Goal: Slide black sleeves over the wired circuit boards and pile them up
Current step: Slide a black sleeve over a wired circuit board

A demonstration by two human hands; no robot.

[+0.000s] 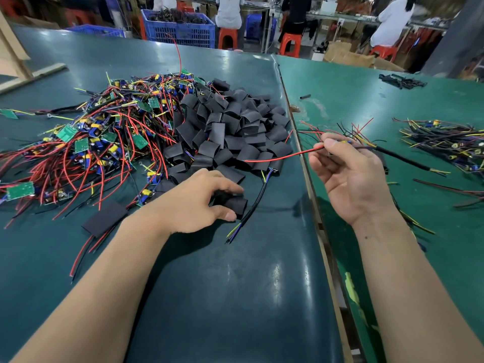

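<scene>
Meanwhile, black sleeve (234, 203) pinched by left hand (199, 203) at near edge of sleeve heap (230, 127); wired board's leads (301, 153) gripped in raised right hand (348, 176), likely readied for sleeving; finished pile (445, 145) kept far right on tabletop (235, 284).

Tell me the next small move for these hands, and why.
Probably lift the black sleeve that the left hand pinches and bring it to the wires held by the right hand; those wires sit apart from the sleeve, so threading hasn't begun.
</scene>
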